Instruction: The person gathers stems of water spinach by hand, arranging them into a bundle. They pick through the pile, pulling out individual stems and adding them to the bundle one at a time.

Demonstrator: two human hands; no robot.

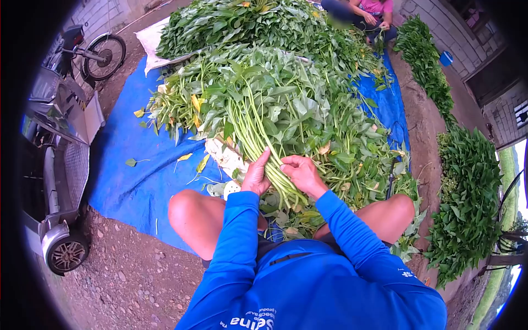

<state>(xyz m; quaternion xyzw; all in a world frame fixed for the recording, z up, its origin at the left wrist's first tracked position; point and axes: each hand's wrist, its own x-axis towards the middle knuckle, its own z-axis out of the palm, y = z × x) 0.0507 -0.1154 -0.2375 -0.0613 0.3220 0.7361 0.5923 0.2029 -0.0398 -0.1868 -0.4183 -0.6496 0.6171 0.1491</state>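
Observation:
A bundle of long-stemmed leafy greens [246, 124], which look like water spinach, slants across my lap with its cut ends toward me. My left hand [257, 173] is wrapped round the stems from the left, thumb pointing up. On the other side my right hand [303, 175] is closed, its thumb and forefinger pinching at the stems' right edge. Leaves of the bundle rest on a large heap of the same greens [308, 104] just ahead. Below my hands, loose stems and leaves lie between my knees.
A blue tarp [143, 181] with stray leaves spreads under the heap. More greens [462, 203] are piled along the right. A person in a pink top [377, 6] sits at the far end, hands on greens. A motorcycle [104, 55] and a sidecar [66, 165] stand left.

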